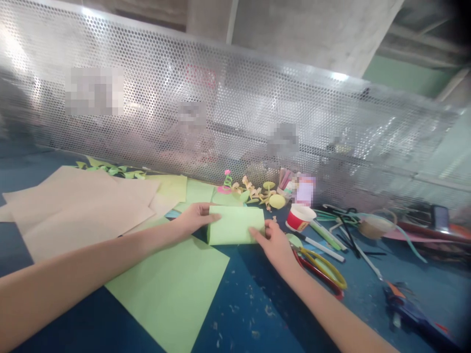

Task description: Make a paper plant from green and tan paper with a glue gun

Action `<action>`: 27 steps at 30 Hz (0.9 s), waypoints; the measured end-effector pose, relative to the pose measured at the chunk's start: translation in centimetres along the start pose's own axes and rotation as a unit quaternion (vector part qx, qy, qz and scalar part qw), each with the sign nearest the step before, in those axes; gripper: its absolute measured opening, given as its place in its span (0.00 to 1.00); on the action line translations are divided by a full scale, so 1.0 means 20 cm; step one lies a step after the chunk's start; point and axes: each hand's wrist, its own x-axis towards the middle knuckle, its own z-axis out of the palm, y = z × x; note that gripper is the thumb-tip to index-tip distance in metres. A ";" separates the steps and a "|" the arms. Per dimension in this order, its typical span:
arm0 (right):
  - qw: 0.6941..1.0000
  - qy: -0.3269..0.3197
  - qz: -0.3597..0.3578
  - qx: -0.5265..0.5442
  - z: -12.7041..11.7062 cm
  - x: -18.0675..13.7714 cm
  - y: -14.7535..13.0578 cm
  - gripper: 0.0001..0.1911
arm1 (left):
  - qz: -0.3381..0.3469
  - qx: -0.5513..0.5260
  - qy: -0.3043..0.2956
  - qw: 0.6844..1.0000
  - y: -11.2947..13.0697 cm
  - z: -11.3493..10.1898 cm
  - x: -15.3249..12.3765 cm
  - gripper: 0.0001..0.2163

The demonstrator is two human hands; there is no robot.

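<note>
Both my hands hold a folded light green paper [235,224] just above the blue table [257,304]. My left hand [194,218] grips its left edge, thumb on top and fingers wrapped round. My right hand [274,242] pinches its lower right corner. A larger light green sheet [172,284] lies flat on the table below the folded piece, under my left forearm.
Beige sheets [81,211] lie at the left. Scissors with yellow and red handles [324,269] rest beside my right wrist. A red and white cup [300,217], pens, paper curls [253,192] and a glue gun [408,309] sit to the right. A perforated metal screen [235,122] borders the table's far side.
</note>
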 end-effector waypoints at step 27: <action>0.991 0.053 0.004 0.122 -0.01 0.01 0.03 0.15 | -0.017 -0.021 -0.060 0.998 0.00 -0.01 0.00 0.16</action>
